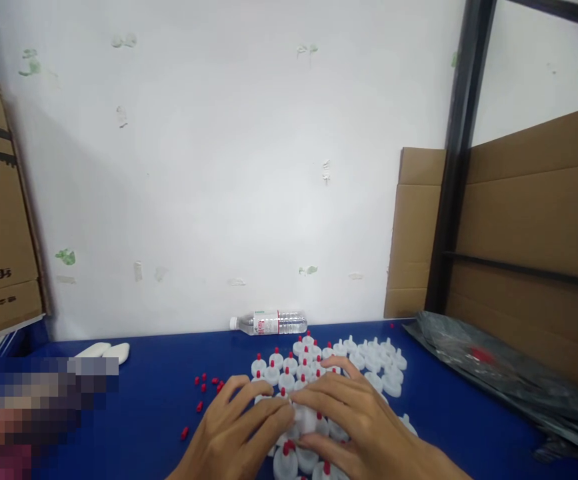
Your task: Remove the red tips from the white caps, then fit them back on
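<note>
My left hand (246, 427) reaches in over a cluster of white plastic caps with nozzles, its fingers bent and close together. The tips sit beside a red-tipped cap (283, 399); what they pinch, if anything, is hidden. My right hand (369, 413) has its thumb and fingers around a white cap (307, 420), seen blurred between the two hands. Many of the caps around them, such as one white cap (287, 381), stand upright with a small red tip on the nozzle. Toward the right, white caps (391, 384) have bare nozzles.
Loose red tips (199, 406) lie left of the cluster on the blue table (149, 400). A clear bottle (269, 323) lies against the wall. Dark plastic bags (499, 373) cover the right side, and cardboard (3, 213) stands at the left. White oval objects (117, 353) lie near a pixelated area.
</note>
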{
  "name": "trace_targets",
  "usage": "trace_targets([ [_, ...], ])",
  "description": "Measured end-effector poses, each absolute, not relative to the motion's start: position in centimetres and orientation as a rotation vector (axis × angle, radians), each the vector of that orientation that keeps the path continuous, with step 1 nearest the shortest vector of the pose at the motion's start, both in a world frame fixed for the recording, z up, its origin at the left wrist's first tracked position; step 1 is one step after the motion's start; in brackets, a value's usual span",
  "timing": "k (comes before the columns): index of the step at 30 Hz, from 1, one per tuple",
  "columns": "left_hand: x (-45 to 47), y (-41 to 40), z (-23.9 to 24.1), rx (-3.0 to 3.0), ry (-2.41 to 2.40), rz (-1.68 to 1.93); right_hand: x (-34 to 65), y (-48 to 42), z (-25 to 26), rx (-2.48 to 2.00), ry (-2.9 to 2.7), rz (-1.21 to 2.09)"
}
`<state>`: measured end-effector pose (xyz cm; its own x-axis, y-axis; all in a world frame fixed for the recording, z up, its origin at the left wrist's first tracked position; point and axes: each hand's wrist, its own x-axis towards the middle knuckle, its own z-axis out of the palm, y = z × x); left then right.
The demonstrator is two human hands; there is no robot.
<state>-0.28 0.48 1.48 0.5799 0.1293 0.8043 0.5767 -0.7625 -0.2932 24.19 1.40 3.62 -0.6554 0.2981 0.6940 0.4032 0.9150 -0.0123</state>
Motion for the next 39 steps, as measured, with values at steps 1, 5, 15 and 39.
trace_targets([
  [1,-0.3,0.5,1.5,-2.258,-0.576,-1.070,24.1,1.4,3.5,-0.490,-2.310,-0.192],
  [5,0.1,0.5,1.6,-2.145,-0.586,-0.942,24.0,1.5,3.4,-0.454,-2.274,-0.219],
  [15,1.1,0.4,2.1,-2.399,-0.871,-0.830,23.8,2.0,4.2,-0.444,-2.328,-0.407],
  [39,-4.2,3.0,1.5,-2.652,-1.576,-0.648,39.1,13.1,3.0,-1.828,-1.788,-0.324],
])
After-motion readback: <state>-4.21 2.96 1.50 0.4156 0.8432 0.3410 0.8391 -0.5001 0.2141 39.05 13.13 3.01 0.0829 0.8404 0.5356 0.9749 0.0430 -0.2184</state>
